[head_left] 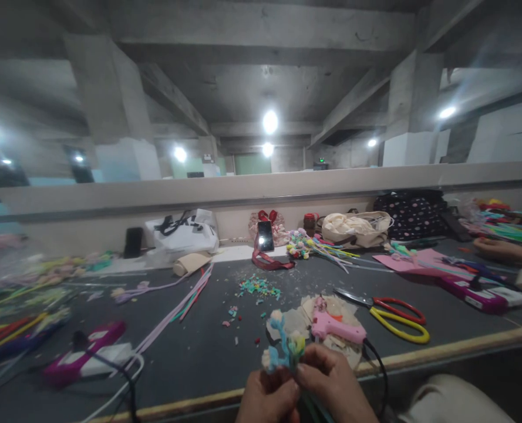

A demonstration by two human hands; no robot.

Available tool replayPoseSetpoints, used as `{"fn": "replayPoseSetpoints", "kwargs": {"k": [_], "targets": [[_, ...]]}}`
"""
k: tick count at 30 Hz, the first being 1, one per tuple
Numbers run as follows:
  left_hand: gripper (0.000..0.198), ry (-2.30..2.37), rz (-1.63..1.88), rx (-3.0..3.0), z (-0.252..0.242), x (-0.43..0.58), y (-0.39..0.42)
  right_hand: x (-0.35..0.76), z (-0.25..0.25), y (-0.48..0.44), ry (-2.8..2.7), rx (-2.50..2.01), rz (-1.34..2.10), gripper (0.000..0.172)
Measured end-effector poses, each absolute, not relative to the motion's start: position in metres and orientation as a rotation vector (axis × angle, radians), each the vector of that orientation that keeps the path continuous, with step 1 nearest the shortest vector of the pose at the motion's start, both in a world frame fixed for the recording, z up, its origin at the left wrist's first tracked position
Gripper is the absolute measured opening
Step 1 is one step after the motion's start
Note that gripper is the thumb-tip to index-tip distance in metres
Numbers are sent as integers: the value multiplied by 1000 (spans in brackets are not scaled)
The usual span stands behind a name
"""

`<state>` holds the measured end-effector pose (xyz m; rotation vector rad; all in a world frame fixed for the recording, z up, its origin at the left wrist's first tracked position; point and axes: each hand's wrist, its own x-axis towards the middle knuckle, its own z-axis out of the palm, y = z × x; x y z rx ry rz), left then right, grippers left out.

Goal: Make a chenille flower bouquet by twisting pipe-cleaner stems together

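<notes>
Near the table's front edge my left hand [269,396] pinches the lower part of a small fuzzy flower bunch [279,342], which looks made of blue pipe cleaner with pale tips. My right hand [337,385] grips the same bunch from the other side, close to its yellow bloom [296,345]. Greenish stems run down below the hands, partly hidden by them. Just beyond my right hand a pink glue gun [337,329] lies on a crumpled beige sheet [349,349]. Scissors [399,317] with one red and one yellow handle lie to its right.
Teal scraps [259,288] are scattered mid-table. A phone [265,236] leans at the back near finished flower bunches [302,244]. Purple power strips [474,295] lie on both sides, with cables on the left. At far right is another person's hand [496,248].
</notes>
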<state>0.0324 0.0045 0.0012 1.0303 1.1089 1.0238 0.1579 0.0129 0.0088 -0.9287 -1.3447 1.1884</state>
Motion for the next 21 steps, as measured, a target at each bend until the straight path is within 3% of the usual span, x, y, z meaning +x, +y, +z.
{"fn": "replayPoseSetpoints", "kwargs": {"k": [10, 21], "targets": [[33, 1095, 1092, 996, -5, 36, 4, 149, -6, 18, -1021, -725, 1507, 27], [35, 1113, 1223, 901, -13, 42, 2, 131, -11, 12, -716, -529, 1742, 27]]}}
